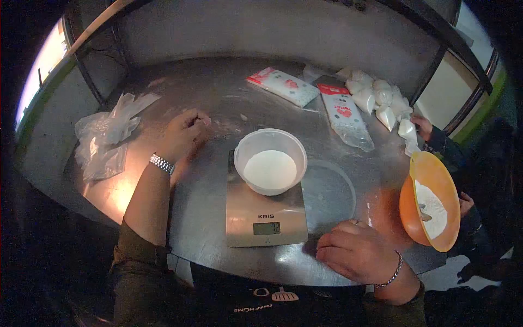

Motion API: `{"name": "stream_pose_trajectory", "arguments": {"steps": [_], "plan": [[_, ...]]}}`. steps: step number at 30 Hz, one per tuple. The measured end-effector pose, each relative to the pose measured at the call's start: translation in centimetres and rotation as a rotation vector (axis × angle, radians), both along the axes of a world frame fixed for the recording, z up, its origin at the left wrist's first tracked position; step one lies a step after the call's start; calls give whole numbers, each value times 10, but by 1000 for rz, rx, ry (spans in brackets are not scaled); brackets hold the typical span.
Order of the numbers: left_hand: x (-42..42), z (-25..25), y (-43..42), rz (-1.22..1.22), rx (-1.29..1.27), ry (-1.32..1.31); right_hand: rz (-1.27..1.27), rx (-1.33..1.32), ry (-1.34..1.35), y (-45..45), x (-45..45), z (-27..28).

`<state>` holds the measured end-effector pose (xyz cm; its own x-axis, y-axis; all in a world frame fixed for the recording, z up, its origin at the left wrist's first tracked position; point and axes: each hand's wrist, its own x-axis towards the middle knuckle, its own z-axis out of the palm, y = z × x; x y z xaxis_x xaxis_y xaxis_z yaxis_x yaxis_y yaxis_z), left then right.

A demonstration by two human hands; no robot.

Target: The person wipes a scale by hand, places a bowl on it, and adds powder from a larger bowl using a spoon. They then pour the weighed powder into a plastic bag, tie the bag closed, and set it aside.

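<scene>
The big, shiny metal table (201,212) holds a flat silver scale (265,203), and a round, cloudy plastic tub (272,140) sits on top, probably so the scale can feel its weight. The left hand (184,132) and right hand (354,248) rest well apart on either side, loosely curled, and I can't tell if they hold anything. Inside the tub is smooth, soft-looking white powder (269,169).

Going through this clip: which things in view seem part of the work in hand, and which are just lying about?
Likely part of the work:
- KRIS scale
- plastic tub on it, holding white powder
- orange bowl, also holding white powder
- white-filled bags, probably

Apparently just lying about:
- crumpled clear plastic
- two red-and-white printed packs
</scene>
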<state>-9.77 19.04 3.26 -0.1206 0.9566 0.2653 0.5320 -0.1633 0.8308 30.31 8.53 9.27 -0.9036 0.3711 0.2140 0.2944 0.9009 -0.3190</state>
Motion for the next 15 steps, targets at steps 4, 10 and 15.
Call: {"name": "stream_pose_trajectory", "arguments": {"steps": [4, 10, 15], "plan": [[0, 3, -1, 17, -25, 83, -4, -34, -2, -1, 1, 0], [2, 4, -2, 31, -1, 104, 4, -9, -17, -1, 1, 3], [2, 1, -1, -41, 14, -53, 10, -22, -21, -1, 1, 3]]}}
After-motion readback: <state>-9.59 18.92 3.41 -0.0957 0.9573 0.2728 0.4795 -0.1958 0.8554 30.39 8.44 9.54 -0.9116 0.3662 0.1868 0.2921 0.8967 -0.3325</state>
